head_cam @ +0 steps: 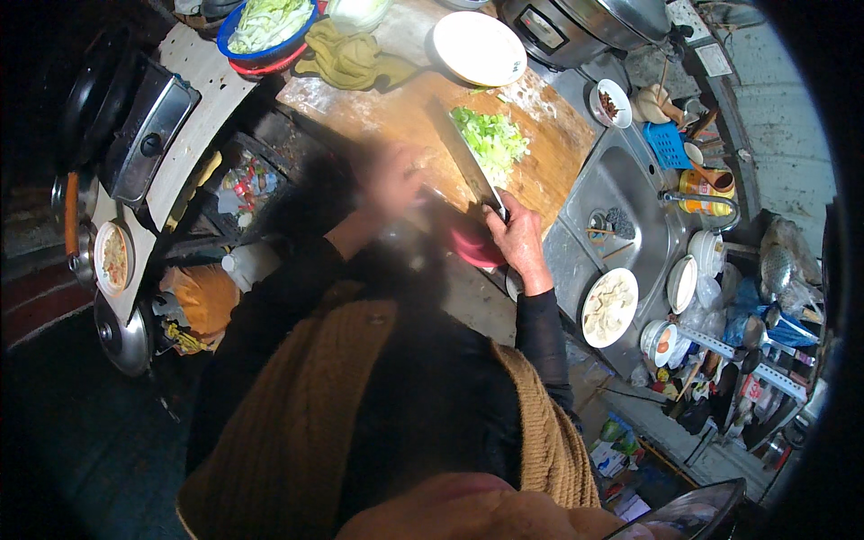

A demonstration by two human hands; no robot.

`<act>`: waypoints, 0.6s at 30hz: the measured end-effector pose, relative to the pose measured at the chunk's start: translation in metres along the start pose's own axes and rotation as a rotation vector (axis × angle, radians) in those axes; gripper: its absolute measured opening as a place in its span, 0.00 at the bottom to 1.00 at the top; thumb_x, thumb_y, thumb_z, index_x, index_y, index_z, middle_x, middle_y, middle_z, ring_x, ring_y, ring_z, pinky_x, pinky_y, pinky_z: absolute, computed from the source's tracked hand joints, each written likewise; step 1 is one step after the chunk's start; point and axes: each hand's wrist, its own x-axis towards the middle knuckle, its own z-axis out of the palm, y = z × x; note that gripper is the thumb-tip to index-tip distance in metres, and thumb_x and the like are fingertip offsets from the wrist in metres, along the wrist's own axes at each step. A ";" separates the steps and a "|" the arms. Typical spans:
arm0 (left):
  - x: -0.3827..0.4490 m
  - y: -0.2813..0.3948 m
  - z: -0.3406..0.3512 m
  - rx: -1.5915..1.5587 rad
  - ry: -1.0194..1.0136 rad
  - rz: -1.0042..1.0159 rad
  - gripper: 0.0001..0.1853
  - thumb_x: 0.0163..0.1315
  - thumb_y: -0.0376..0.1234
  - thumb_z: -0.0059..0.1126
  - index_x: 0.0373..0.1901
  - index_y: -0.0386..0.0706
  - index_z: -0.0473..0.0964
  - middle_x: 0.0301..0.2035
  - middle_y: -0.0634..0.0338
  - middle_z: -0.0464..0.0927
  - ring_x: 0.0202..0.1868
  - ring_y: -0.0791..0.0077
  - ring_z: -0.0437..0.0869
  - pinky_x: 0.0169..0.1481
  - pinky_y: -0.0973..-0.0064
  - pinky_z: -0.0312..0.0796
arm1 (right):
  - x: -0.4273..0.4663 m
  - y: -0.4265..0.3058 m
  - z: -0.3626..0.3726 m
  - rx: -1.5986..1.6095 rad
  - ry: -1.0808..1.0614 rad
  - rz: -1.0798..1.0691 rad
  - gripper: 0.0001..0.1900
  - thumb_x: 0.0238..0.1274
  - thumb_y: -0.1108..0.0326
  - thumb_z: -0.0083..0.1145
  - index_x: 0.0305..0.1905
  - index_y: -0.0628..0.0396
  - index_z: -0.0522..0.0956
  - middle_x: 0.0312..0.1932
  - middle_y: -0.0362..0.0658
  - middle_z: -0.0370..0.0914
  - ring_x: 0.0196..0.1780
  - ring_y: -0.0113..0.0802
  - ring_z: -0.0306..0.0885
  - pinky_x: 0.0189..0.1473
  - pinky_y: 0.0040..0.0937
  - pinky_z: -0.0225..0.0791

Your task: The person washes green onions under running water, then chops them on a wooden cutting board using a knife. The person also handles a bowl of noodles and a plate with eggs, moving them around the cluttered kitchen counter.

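My right hand (521, 236) grips the handle of a kitchen knife (466, 158), whose broad blade lies along the edge of a heap of chopped green onion (496, 142). Under both is a wooden cutting board (412, 115) dusted with white powder. My left hand (398, 179) is by the board's near edge, left of the knife; a smudged, blurred patch hides its fingers, so whether it holds anything is unclear. A white plate (479, 48) rests at the board's far edge, beside a crumpled olive cloth (351, 57).
Right of the board is a steel sink (631, 192) with a plate of pale food pieces (609, 307) at its near side. A large metal cooker (560, 30) stands behind. Far left are a blue basin of cut cabbage (270, 27) and a gas stove (154, 138). A red basin (476, 243) sits below the board.
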 end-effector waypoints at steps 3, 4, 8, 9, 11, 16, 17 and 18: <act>0.014 -0.002 -0.001 -0.053 -0.133 0.050 0.18 0.54 0.23 0.57 0.49 0.38 0.79 0.47 0.47 0.80 0.49 0.51 0.79 0.55 0.63 0.72 | -0.002 0.009 0.000 -0.073 0.019 -0.067 0.13 0.62 0.63 0.60 0.46 0.61 0.81 0.22 0.57 0.76 0.23 0.48 0.76 0.32 0.39 0.70; 0.018 -0.008 -0.001 -0.033 -0.142 0.121 0.18 0.54 0.23 0.56 0.48 0.37 0.79 0.47 0.47 0.80 0.49 0.51 0.78 0.56 0.63 0.72 | -0.005 0.006 -0.004 -0.086 -0.016 -0.051 0.12 0.62 0.63 0.60 0.43 0.62 0.81 0.22 0.58 0.75 0.23 0.49 0.76 0.32 0.39 0.70; 0.024 -0.011 -0.004 0.101 -0.156 0.310 0.16 0.53 0.24 0.54 0.45 0.37 0.80 0.46 0.47 0.80 0.49 0.51 0.78 0.55 0.64 0.72 | -0.015 -0.008 -0.017 -0.042 -0.103 0.049 0.10 0.60 0.66 0.60 0.36 0.64 0.79 0.23 0.60 0.74 0.26 0.53 0.77 0.32 0.41 0.71; 0.025 -0.008 -0.006 0.149 -0.154 0.335 0.16 0.52 0.24 0.54 0.44 0.37 0.81 0.46 0.47 0.80 0.49 0.52 0.78 0.55 0.64 0.72 | -0.016 -0.007 -0.017 -0.034 -0.104 0.034 0.10 0.59 0.67 0.59 0.37 0.64 0.79 0.23 0.61 0.75 0.26 0.54 0.77 0.33 0.42 0.71; 0.026 -0.007 -0.005 0.159 -0.136 0.366 0.15 0.52 0.24 0.54 0.43 0.37 0.81 0.45 0.48 0.80 0.48 0.52 0.79 0.54 0.64 0.72 | -0.018 -0.005 -0.016 -0.018 -0.109 0.002 0.09 0.57 0.68 0.59 0.38 0.64 0.79 0.23 0.61 0.75 0.28 0.57 0.78 0.33 0.44 0.71; 0.030 -0.010 -0.005 0.225 -0.143 0.514 0.12 0.52 0.25 0.56 0.39 0.36 0.81 0.42 0.48 0.80 0.47 0.51 0.79 0.53 0.62 0.73 | -0.016 -0.013 -0.016 -0.122 -0.089 -0.140 0.10 0.55 0.71 0.57 0.39 0.65 0.78 0.26 0.62 0.75 0.33 0.60 0.78 0.36 0.47 0.71; 0.030 -0.013 -0.004 0.228 -0.150 0.499 0.11 0.52 0.26 0.57 0.38 0.36 0.80 0.41 0.49 0.80 0.47 0.51 0.79 0.53 0.62 0.73 | -0.016 -0.016 -0.018 -0.127 -0.098 -0.141 0.10 0.55 0.71 0.57 0.40 0.65 0.78 0.26 0.62 0.75 0.34 0.60 0.78 0.37 0.48 0.71; 0.030 -0.012 -0.004 0.232 -0.156 0.483 0.11 0.52 0.26 0.57 0.38 0.36 0.80 0.41 0.49 0.80 0.47 0.50 0.79 0.53 0.61 0.73 | -0.017 -0.016 -0.017 -0.155 -0.096 -0.134 0.10 0.55 0.71 0.58 0.39 0.65 0.77 0.27 0.62 0.75 0.34 0.60 0.78 0.37 0.48 0.71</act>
